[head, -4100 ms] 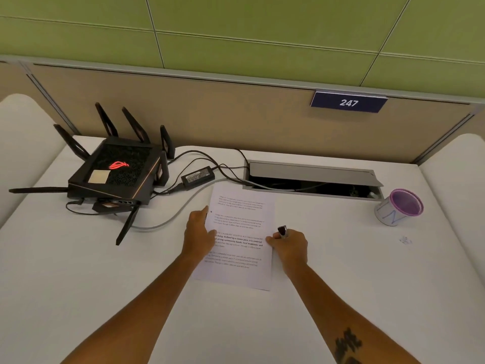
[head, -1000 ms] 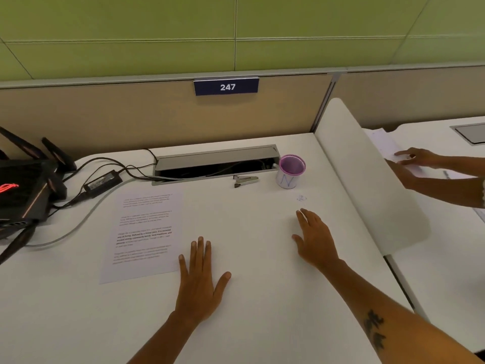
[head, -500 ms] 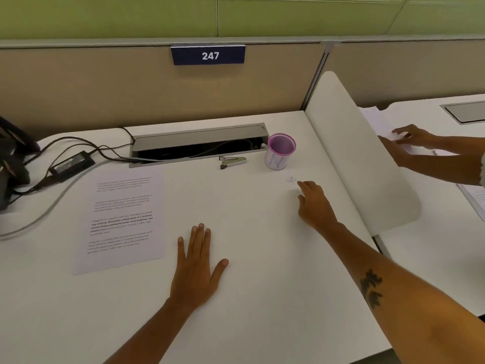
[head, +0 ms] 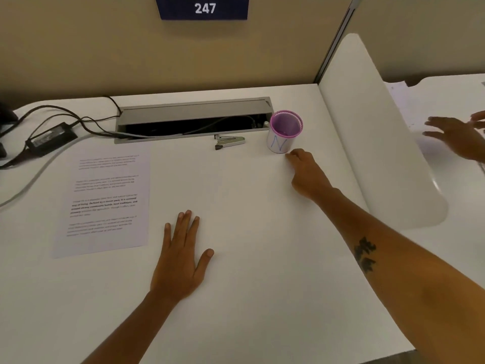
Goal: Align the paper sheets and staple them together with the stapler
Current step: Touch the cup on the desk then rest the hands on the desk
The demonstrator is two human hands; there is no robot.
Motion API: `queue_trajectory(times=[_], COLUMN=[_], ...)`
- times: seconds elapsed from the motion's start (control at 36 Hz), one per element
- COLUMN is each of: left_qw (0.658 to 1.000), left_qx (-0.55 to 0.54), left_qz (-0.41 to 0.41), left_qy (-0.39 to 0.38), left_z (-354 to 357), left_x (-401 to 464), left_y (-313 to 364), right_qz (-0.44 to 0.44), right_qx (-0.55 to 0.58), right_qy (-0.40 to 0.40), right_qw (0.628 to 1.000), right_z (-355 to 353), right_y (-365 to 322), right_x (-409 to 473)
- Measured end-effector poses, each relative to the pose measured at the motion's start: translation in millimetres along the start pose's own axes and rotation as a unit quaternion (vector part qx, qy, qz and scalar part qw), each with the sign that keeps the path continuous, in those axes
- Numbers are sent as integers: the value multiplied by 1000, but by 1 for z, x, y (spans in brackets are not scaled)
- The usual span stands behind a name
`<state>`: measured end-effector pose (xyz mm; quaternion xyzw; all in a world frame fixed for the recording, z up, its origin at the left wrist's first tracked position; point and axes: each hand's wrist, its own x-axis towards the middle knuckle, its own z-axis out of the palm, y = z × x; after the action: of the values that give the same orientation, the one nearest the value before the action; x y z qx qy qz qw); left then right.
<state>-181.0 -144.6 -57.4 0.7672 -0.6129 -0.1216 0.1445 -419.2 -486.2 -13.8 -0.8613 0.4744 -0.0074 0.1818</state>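
A printed paper sheet [head: 105,200] lies flat on the left of the white desk [head: 249,298]. A small grey stapler [head: 228,142] lies by the cable tray, apart from both hands. My left hand [head: 181,258] rests flat on the desk, fingers spread, just right of the sheet and not touching it. My right hand [head: 305,172] reaches forward with its fingers curled down onto the desk right in front of the cup. What lies under its fingertips is hidden.
A white cup with a purple rim [head: 284,132] stands right of the stapler. The open grey cable tray [head: 194,111] runs along the back, with a power adapter [head: 51,139] and cables at left. A white divider [head: 380,143] bounds the right side; another person's hand [head: 456,137] moves beyond it.
My right hand has moved forward to just in front of the cup and its fingers have curled down. My left hand stays flat. The view has tilted down and closer.
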Motion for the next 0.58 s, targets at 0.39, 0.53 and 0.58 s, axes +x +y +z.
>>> queue_trajectory(times=[0.39, 0.53, 0.58], left_qw=[1000, 1000, 1000], left_qx=[2, 5, 4], left_qz=[-4, -3, -3], left_qy=[-7, -7, -7], left_z=[-3, -3, -3], left_x=[0, -1, -1], left_y=[1, 2, 1], right_qz=[-71, -23, 12], right_qx=[-14, 52, 72], right_qy=[45, 122, 136], right_qw=[996, 991, 988], right_z=[21, 17, 16], right_y=[-2, 4, 6], right_x=[-66, -59, -57])
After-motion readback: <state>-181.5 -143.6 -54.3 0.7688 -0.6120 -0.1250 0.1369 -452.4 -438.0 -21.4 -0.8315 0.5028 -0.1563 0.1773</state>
